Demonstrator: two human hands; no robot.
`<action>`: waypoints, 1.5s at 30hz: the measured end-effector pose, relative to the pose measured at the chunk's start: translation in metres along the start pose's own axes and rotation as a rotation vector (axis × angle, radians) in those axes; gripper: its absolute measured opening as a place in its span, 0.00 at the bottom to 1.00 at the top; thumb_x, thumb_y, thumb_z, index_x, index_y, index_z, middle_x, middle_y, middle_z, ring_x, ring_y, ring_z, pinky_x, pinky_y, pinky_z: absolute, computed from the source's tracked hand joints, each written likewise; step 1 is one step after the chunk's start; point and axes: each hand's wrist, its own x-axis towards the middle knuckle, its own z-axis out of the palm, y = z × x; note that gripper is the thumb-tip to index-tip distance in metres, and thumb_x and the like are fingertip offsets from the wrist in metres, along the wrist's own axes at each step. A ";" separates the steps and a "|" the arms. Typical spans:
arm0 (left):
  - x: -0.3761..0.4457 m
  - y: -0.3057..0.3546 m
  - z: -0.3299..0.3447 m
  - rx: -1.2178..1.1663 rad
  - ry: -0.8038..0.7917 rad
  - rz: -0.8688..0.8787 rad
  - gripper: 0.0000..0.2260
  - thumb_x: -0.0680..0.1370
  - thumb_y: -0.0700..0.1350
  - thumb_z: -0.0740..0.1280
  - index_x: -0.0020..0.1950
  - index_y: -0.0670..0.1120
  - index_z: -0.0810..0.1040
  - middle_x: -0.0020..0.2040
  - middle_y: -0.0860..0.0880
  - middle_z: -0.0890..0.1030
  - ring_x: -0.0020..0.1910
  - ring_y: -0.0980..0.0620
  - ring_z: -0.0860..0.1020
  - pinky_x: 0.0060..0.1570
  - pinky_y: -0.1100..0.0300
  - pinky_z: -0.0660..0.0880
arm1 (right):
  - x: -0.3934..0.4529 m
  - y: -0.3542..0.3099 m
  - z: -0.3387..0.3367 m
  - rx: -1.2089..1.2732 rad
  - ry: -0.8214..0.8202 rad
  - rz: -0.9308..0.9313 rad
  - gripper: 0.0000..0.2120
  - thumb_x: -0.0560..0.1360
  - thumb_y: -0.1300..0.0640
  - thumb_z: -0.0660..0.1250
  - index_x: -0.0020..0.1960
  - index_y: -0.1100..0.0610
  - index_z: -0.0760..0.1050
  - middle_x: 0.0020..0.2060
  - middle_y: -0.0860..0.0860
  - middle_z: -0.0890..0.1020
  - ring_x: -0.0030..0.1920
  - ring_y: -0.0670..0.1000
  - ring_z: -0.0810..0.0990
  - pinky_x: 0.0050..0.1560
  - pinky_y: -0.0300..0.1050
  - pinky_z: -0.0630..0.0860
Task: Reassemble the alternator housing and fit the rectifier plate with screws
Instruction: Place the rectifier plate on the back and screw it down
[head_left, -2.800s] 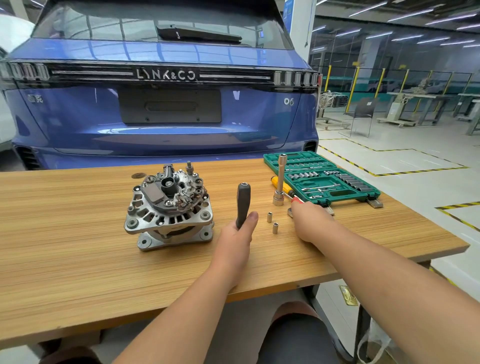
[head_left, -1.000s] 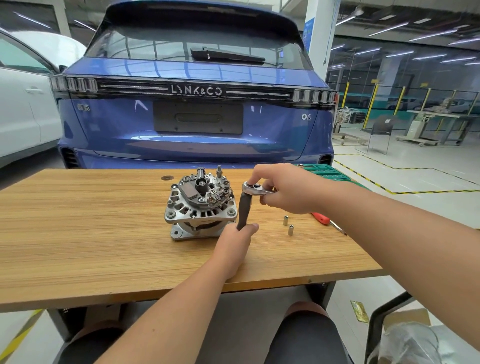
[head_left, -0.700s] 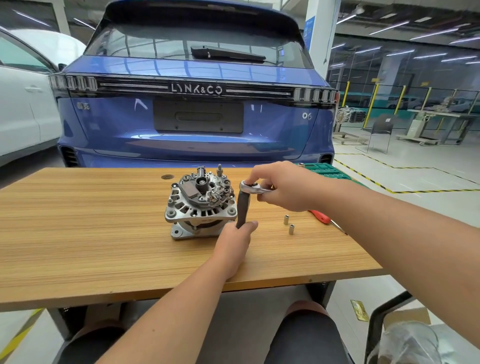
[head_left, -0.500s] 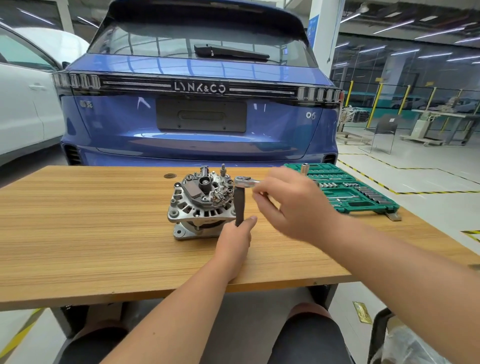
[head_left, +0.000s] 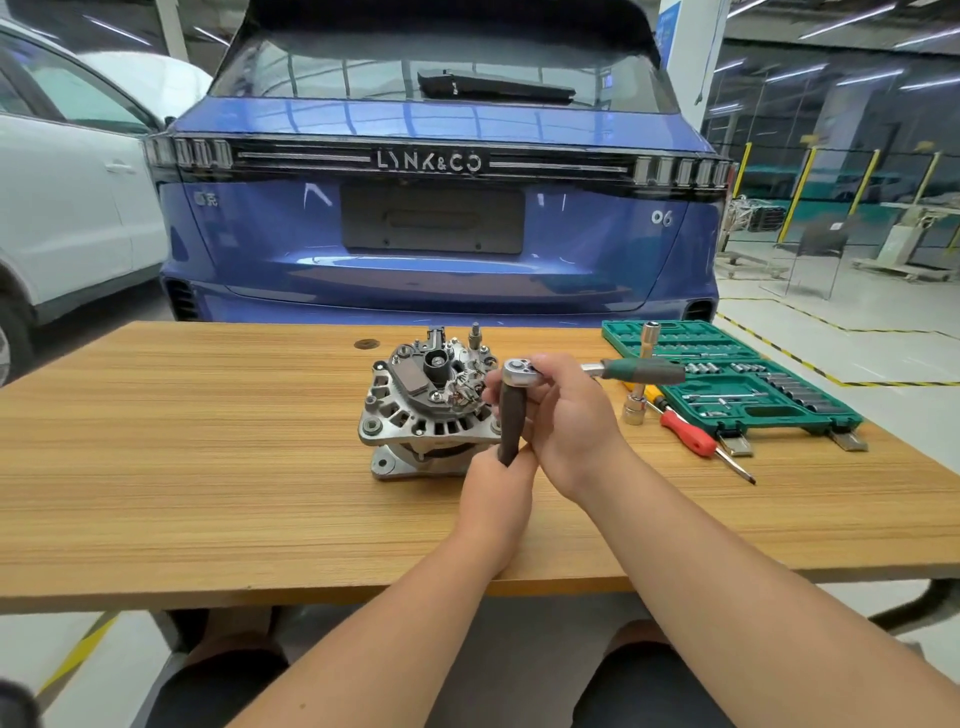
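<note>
The silver alternator (head_left: 415, 410) stands on the wooden table (head_left: 208, 467), with the rectifier plate (head_left: 441, 374) and its black parts facing up. Just right of it a dark driver handle (head_left: 510, 415) stands upright. My left hand (head_left: 496, 493) grips its lower end. A ratchet's chrome head (head_left: 519, 372) sits on top of that handle, and its green grip (head_left: 644, 370) points right. My right hand (head_left: 569, 421) is curled round the ratchet just behind the head.
A green socket case (head_left: 737, 410) lies open at the table's far right. A red-handled screwdriver (head_left: 688, 432) and an upright chrome extension bar (head_left: 642, 374) are in front of it. A blue car (head_left: 436, 218) stands close behind the table and a white car (head_left: 62, 197) to the left.
My right hand brought the ratchet head onto the top of the dark handle and drew closer around it. The green grip now sticks out to the right. My left hand kept its hold.
</note>
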 end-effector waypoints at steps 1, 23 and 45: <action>0.001 -0.001 0.000 0.003 -0.001 0.004 0.11 0.69 0.53 0.61 0.28 0.53 0.67 0.24 0.57 0.64 0.24 0.57 0.61 0.31 0.57 0.58 | 0.001 0.002 0.001 -0.016 -0.018 0.001 0.19 0.81 0.53 0.58 0.42 0.61 0.83 0.42 0.58 0.84 0.43 0.53 0.82 0.52 0.50 0.75; 0.051 0.039 -0.154 0.640 0.060 0.306 0.21 0.86 0.55 0.57 0.79 0.52 0.65 0.76 0.52 0.69 0.74 0.49 0.68 0.74 0.43 0.65 | 0.024 0.012 0.024 0.002 -0.120 0.034 0.17 0.79 0.54 0.55 0.37 0.61 0.73 0.25 0.52 0.74 0.26 0.49 0.71 0.26 0.39 0.68; 0.017 0.002 -0.068 1.013 0.197 0.249 0.45 0.68 0.77 0.34 0.81 0.56 0.32 0.80 0.49 0.37 0.79 0.48 0.40 0.76 0.41 0.33 | 0.059 -0.071 0.008 0.410 0.075 -0.184 0.18 0.76 0.50 0.54 0.30 0.56 0.70 0.24 0.52 0.68 0.24 0.51 0.62 0.29 0.40 0.61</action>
